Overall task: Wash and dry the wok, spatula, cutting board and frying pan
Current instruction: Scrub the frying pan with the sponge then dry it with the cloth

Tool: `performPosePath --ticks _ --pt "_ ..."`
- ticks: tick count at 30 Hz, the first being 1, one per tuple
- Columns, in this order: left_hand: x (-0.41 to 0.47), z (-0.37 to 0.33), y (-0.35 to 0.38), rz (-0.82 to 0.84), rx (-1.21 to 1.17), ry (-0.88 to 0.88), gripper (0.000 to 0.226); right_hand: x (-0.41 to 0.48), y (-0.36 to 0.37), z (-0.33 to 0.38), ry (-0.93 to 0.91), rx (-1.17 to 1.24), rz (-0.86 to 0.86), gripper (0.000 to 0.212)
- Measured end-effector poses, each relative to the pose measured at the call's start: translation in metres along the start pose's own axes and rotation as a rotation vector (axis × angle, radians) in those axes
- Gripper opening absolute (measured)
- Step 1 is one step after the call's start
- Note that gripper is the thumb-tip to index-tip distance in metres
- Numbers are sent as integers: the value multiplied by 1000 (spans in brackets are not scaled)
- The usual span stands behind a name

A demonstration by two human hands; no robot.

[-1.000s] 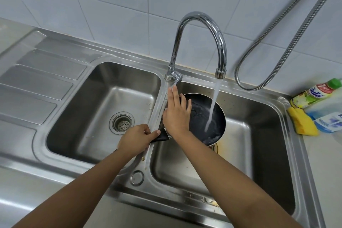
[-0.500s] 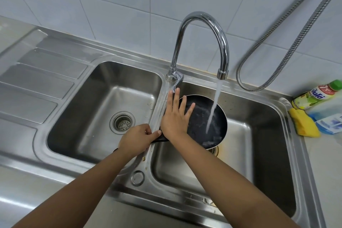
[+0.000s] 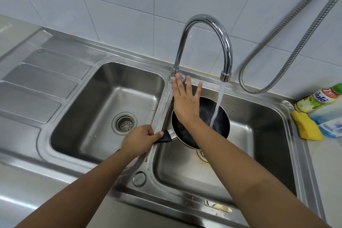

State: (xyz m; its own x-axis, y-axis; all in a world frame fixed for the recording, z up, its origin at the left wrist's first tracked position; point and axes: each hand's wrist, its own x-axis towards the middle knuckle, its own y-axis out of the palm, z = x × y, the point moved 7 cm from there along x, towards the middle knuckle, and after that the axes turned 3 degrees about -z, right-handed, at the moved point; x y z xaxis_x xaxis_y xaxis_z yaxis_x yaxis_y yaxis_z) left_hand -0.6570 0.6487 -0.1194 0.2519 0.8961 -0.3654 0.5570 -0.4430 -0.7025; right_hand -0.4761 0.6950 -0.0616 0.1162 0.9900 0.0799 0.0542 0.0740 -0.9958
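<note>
Since half a second ago, the right hand [image 3: 186, 104] has lifted away from the pan's left side and travelled up the frame, so its fingertips now overlap the base of the tap [image 3: 209, 22]. Whether they touch the metal cannot be told. Its fingers are straight and spread, grasping nothing. The left hand [image 3: 137, 139] has stayed put at centre frame, fingers curled round the black handle [image 3: 167, 137] of the frying pan [image 3: 205, 111].

The pan sits tilted over the right basin [image 3: 268, 116], just right of centre, its handle crossing the divider between the two basins. Its dark inside faces up, and the water stream [image 3: 219, 98] from the spout falls into its right half. The right forearm crosses over the pan's lower left rim.

The left basin [image 3: 129, 76] shows its round drain [image 3: 124, 122]. At the right edge of the frame a yellow sponge [image 3: 307, 127], a green-capped bottle [image 3: 318, 100] and a blue-and-white packet [image 3: 331, 129] lie together on the counter. A metal hose [image 3: 296, 48] loops down the tiled wall at upper right.
</note>
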Motion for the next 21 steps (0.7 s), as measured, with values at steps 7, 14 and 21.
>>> performPosePath --ticks 7,14,21 --pt "1 1 1 4 9 -3 48 27 -25 -13 57 65 -171 74" --pt "0 1 0 -14 24 3 48 57 -41 -38 199 60 -204 75" --pt "-1 1 0 -24 40 3 50 62 -42 -45 319 199 -191 64"
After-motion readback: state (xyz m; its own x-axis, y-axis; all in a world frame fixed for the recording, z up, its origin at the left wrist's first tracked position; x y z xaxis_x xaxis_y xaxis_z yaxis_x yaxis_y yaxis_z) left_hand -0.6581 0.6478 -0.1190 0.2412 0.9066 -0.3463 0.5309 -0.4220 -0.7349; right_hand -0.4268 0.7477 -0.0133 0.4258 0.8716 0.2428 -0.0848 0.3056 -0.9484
